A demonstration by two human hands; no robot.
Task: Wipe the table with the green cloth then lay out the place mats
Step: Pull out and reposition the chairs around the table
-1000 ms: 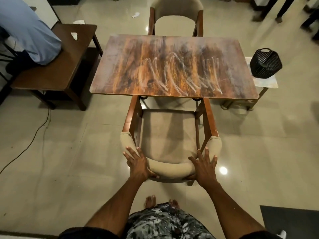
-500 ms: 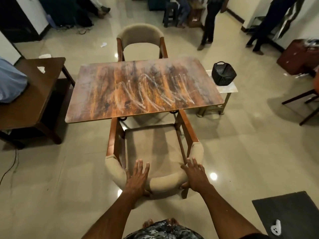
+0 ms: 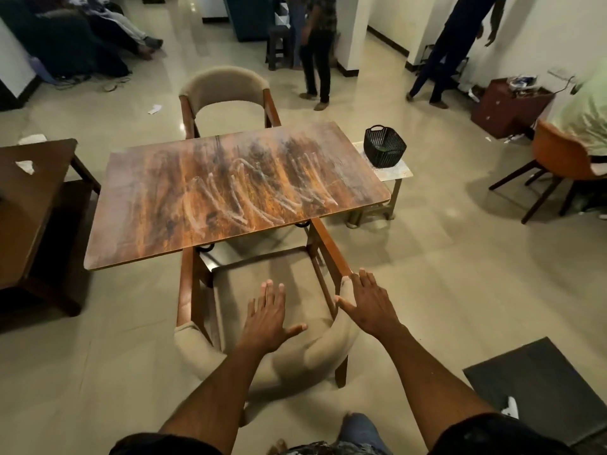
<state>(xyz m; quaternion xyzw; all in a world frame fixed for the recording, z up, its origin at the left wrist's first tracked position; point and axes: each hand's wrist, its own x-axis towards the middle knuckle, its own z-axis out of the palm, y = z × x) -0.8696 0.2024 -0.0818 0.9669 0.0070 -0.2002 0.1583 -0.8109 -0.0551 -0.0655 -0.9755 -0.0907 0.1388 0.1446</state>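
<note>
A person is standing at the 6 o'clock side of the wooden surface (image 3: 230,192), with both hands spread above the padded chair (image 3: 262,290) tucked partly under its near edge. The surface is showing pale zigzag smears across its middle, so the wiping step looks either unfinished or just about to be taken up; no place mats are showing anywhere on it.

The green cloth is not plainly in view. Something greenish is sitting low inside the black basket (image 3: 384,146) on the small side stand at about 2 o'clock of the surface, but it is too small to tell whether that is the cloth. By that judgement, the next move is calling for stepping round the chair toward the basket and reaching in for whatever is needed.

The left hand (image 3: 266,315) is hovering over the chair's seat and curved backrest, fingers (image 3: 270,292) straight and fanned, thumb out, gripping nothing; whether the palm is touching the backrest cannot be told. The right hand (image 3: 368,307) is lying over the right end of the backrest, fingers (image 3: 363,284) likewise straight and spread, holding nothing, apparently resting on or just above the padding.
</note>
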